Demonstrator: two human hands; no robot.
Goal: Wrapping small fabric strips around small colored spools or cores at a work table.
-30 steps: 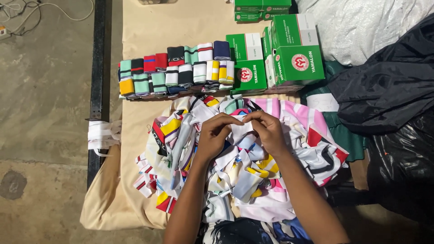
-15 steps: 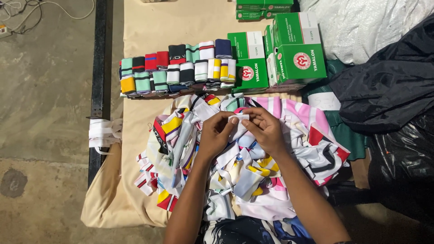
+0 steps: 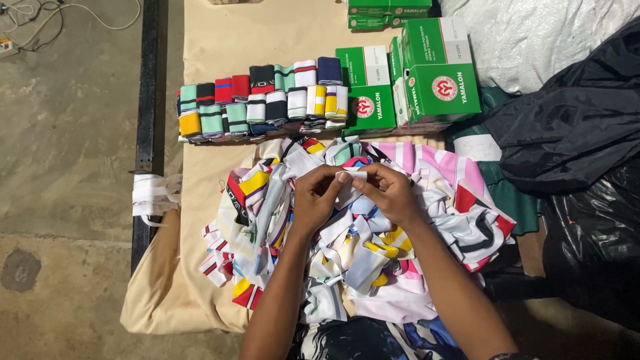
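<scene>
my left hand (image 3: pixel 319 198) and my right hand (image 3: pixel 387 191) are both closed in a pinch on one small white strip of fabric (image 3: pixel 351 175), holding it between the fingertips just above the big loose pile of striped colourful fabric pieces (image 3: pixel 373 247) on the beige cloth-covered table (image 3: pixel 220 40). behind the pile is a neat row of folded striped fabric bands (image 3: pixel 260 100), and beside it stand green cardboard boxes (image 3: pixel 440 73).
</scene>
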